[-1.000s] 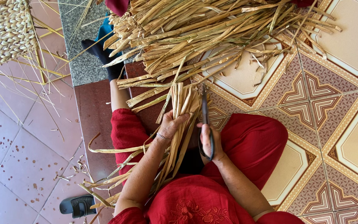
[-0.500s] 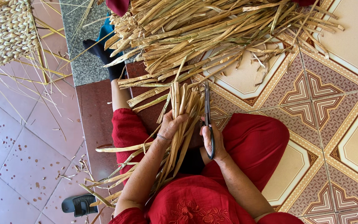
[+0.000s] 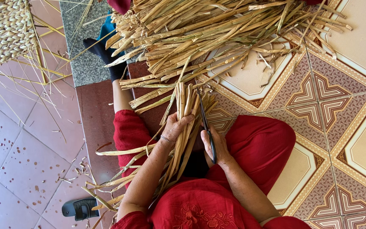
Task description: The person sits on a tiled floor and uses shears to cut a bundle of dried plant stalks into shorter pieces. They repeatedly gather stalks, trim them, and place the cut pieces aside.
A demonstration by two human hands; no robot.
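Hands trimming a bundle of dried straw with scissors, beside a big heap of the same straw.

The heap of straw [image 3: 217,34] covers the patterned tile floor [image 3: 339,127] at the top; a woven mat [image 3: 3,34] lies at the upper left, and a dark sandal [image 3: 80,208] sits at the lower left on the pink tiles. The person sits in red clothes [image 3: 255,148] with a bundle of straw [image 3: 183,127] running up from the lap toward the heap. The left hand [image 3: 175,127] is curled round the bundle, fingers closed over the stalks, with a bracelet [image 3: 166,139] at the wrist. The right hand [image 3: 217,146] is closed on the handles of dark scissors [image 3: 206,127], whose blades point up just beside the bundle's ends; whether the blades are parted I cannot tell.
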